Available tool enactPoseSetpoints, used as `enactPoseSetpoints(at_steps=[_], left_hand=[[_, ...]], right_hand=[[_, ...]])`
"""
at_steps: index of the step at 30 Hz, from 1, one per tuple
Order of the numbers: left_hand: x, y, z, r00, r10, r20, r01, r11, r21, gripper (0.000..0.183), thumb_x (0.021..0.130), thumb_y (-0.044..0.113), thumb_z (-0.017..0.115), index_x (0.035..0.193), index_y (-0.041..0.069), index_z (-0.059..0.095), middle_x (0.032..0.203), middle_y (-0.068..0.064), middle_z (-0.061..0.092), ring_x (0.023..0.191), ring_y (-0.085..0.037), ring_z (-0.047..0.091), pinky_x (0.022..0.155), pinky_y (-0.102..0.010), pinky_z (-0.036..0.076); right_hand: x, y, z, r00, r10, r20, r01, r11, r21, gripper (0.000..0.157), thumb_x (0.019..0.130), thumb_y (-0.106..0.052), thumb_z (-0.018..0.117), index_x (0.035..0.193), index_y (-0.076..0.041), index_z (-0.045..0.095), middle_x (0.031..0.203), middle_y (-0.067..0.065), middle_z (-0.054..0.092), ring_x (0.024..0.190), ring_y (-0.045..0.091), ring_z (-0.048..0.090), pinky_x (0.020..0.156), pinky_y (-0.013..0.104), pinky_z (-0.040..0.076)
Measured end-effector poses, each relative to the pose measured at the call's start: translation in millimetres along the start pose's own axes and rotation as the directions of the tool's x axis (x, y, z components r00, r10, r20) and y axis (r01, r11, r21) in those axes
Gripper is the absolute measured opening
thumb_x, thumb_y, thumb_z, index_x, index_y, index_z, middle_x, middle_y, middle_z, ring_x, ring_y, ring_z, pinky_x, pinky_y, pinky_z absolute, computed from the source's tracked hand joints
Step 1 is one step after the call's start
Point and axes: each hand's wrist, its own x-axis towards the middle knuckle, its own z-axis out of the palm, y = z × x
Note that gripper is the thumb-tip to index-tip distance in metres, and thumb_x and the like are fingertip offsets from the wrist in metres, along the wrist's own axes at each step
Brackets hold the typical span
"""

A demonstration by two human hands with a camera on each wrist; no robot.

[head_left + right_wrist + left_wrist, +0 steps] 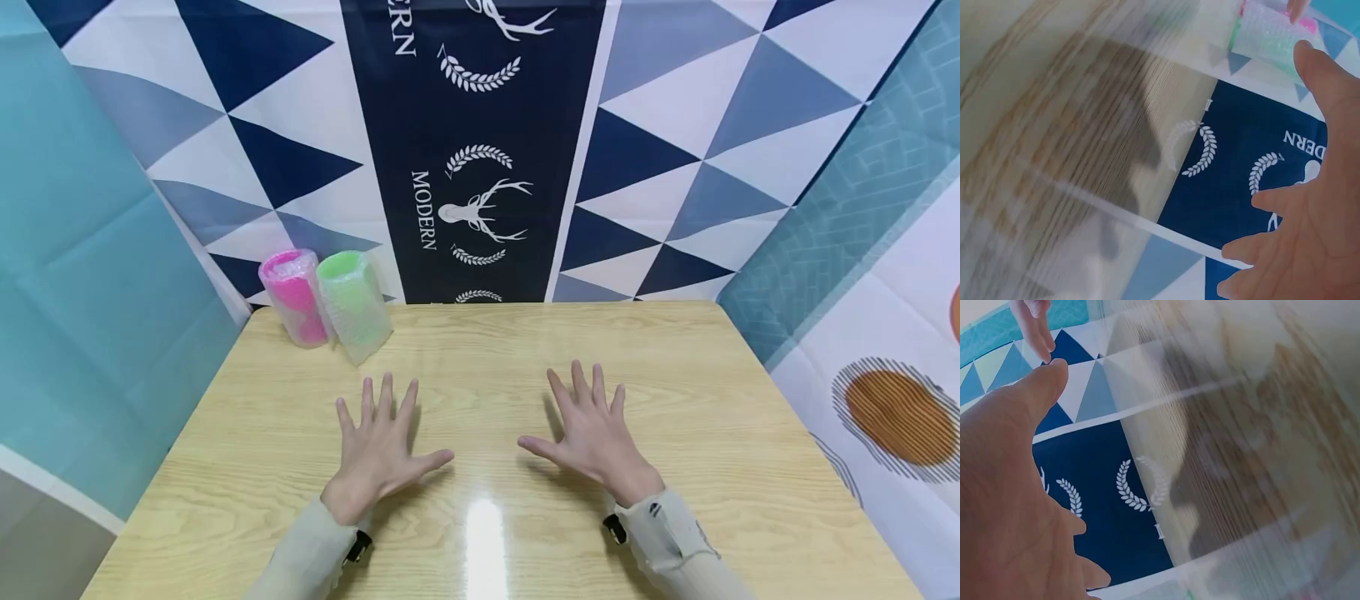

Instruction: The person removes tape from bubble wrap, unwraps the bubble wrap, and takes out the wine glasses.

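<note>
My left hand (pixel 377 450) is spread over the left half of the wooden table, palm down, with fingers straight and thumb pointing inward. Mirroring it on the right, my right hand (pixel 596 437) has its fingers fanned out and holds nothing. Beyond the left hand, at the far left corner, a pink roll-shaped item (pixel 298 298) in bubble wrap leans beside a green one (pixel 354 302), also wrapped. In the right wrist view the wrapped green item (pixel 1269 44) shows past the right thumb. What lies inside the wraps is blurred by the plastic.
The light wood table (pixel 495 400) reaches back to a patterned curtain (pixel 480 150) with deer prints and triangles. Teal cloth (pixel 97 250) hangs along the left, and a white cloth with brown ovals (pixel 885 400) along the right. A bright reflection lies on the tabletop near the front.
</note>
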Motion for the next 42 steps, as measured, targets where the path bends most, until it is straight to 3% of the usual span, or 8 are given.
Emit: enactPoseSetpoints(at_steps=[8,17,23,34,42], left_hand=[[-1.9,-6.0,-6.7,0.999,-0.025,0.031,0.025,1.000,0.009,0.118,0.078,0.090,0.054,0.167,0.024,0.013,0.172,-0.020,0.001,0.157,-0.048,-0.005,0.117,-0.081,-0.007],[-4.3,-15.7,-8.1,1.000,-0.013,0.003,0.013,1.000,0.008,0.116,0.078,0.089,0.055,0.166,0.021,0.019,0.171,-0.023,0.009,0.157,-0.050,0.002,0.117,-0.082,0.000],[-4.0,-22.3,-10.0,0.999,-0.031,0.039,0.032,0.999,-0.016,0.117,0.079,0.088,0.056,0.166,0.022,0.015,0.172,-0.022,0.005,0.157,-0.049,-0.003,0.117,-0.082,-0.003],[3.8,-31.2,-14.3,0.999,-0.039,0.017,0.039,0.999,-0.035,0.117,0.079,0.087,0.057,0.166,0.020,0.018,0.172,-0.022,0.005,0.157,-0.050,-0.002,0.116,-0.083,-0.001],[12.3,-44.6,-21.6,0.999,-0.044,-0.004,0.044,0.997,-0.068,0.118,0.079,0.088,0.056,0.166,0.020,0.015,0.172,-0.022,0.002,0.157,-0.050,-0.006,0.115,-0.084,0.004]], right_hand=[[8,-6,-8.3,0.999,-0.031,0.016,0.031,0.999,0.013,0.110,0.082,-0.083,0.058,0.161,-0.011,0.033,0.167,0.030,0.020,0.153,0.058,0.011,0.113,0.086,0.010],[12,-2,-14.5,0.995,-0.094,0.024,0.095,0.994,-0.051,0.110,0.081,-0.084,0.058,0.161,-0.012,0.034,0.167,0.029,0.021,0.153,0.057,0.010,0.113,0.086,0.009],[21,-6,-21.1,0.991,-0.134,0.027,0.136,0.988,-0.079,0.110,0.081,-0.086,0.056,0.161,-0.015,0.034,0.167,0.027,0.022,0.154,0.056,0.011,0.114,0.085,0.010],[32,-19,-18.6,0.997,-0.072,0.040,0.069,0.995,0.072,0.111,0.082,-0.084,0.057,0.163,-0.014,0.027,0.169,0.026,0.017,0.155,0.053,0.003,0.117,0.083,0.005],[41,-32,-9.0,0.999,-0.051,0.014,0.048,0.984,0.169,0.112,0.081,-0.082,0.061,0.163,-0.014,0.028,0.168,0.026,0.020,0.155,0.054,0.005,0.118,0.081,0.007]])
